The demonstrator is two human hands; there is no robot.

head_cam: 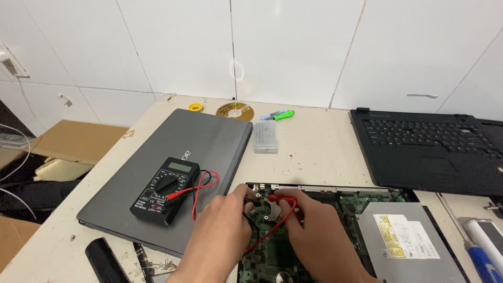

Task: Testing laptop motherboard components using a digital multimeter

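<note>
My left hand [220, 236] pinches a black probe against the upper left corner of an opened laptop's green circuit board [272, 246]. My right hand [309, 230] holds a red probe [273, 198] with its tip on the same corner, close to the black one. Red and black leads run from the probes to a black multimeter [165, 189], which lies on a closed grey laptop [173, 173] to the left. A silver optical drive [403, 241] sits in the opened laptop to the right of my hands.
A black keyboard panel [429, 152] lies at the back right. A clear small-parts box [265, 137], a gold disc [234, 111], a yellow tape roll [195, 107] and markers [277, 115] sit near the white wall. A blue-handled screwdriver [479, 257] lies far right. Cardboard [78, 139] is off the table's left.
</note>
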